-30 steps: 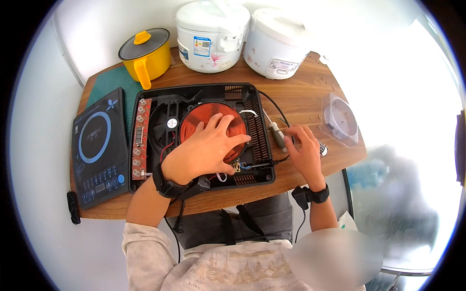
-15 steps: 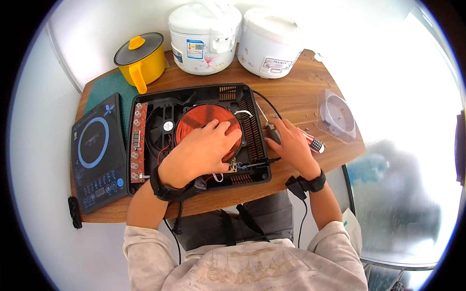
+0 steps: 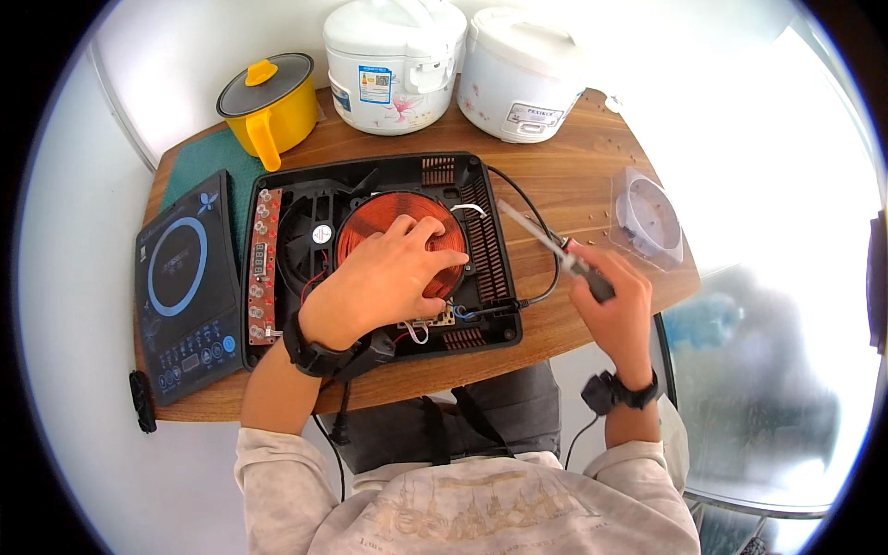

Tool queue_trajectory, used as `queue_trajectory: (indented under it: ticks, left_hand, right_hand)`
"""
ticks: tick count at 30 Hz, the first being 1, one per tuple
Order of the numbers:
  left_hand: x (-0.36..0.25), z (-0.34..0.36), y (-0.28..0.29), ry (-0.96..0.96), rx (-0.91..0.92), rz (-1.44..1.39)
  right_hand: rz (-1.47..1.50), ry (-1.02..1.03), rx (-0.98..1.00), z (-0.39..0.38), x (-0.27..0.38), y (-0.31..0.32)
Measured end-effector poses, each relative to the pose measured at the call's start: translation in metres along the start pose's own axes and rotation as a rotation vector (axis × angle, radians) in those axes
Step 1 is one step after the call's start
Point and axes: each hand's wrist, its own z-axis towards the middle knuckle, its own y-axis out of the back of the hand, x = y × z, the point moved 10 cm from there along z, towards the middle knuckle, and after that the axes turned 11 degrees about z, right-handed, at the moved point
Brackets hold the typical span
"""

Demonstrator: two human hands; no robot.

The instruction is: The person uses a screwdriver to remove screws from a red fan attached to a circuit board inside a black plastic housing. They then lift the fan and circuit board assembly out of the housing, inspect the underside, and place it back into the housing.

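Note:
My left hand [image 3: 388, 273] rests with fingers spread on the round copper coil [image 3: 375, 217] of an opened induction cooker. The coil sits in the cooker's black housing [image 3: 506, 330], and my palm hides its lower part. My right hand [image 3: 618, 310] is closed around the dark grey handle of a screwdriver [image 3: 532, 227]. Held to the right of the housing, the screwdriver angles its long shaft up and left, slightly blurred. A red control board [image 3: 262, 264] lines the housing's left side, beside a black fan [image 3: 301, 245].
Left of the housing leans the cooker's black top panel [image 3: 180, 268], partly over a green mat [image 3: 203, 171]. A yellow pot [image 3: 277, 120] and two white rice cookers [image 3: 393, 74] stand behind. On the right lies a clear plastic dish [image 3: 647, 217] near scattered small screws.
My right hand has lifted the screwdriver from the table beside the housing and moved right and toward me. My left hand stays on the coil, with its fingers shifting slightly.

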Motion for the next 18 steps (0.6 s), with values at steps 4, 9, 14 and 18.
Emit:
queue_trajectory:
  ticks: [4,9,14,18]
  left_hand:
    - [0.000,0.000,0.002,0.003,0.008,-0.012]
    - [0.000,0.001,0.002,-0.005,0.006,-0.013]
    - [0.001,0.001,0.000,-0.006,0.008,-0.020]
    - [0.000,0.001,0.003,0.003,0.019,-0.022]
  right_hand:
    - [0.068,-0.059,0.250,-0.022,0.012,-0.010]
    - [0.033,-0.042,0.234,-0.030,0.010,-0.014]
    - [-0.036,0.031,0.234,-0.033,0.016,-0.016]
    - [-0.133,0.152,0.267,-0.031,0.032,-0.018]
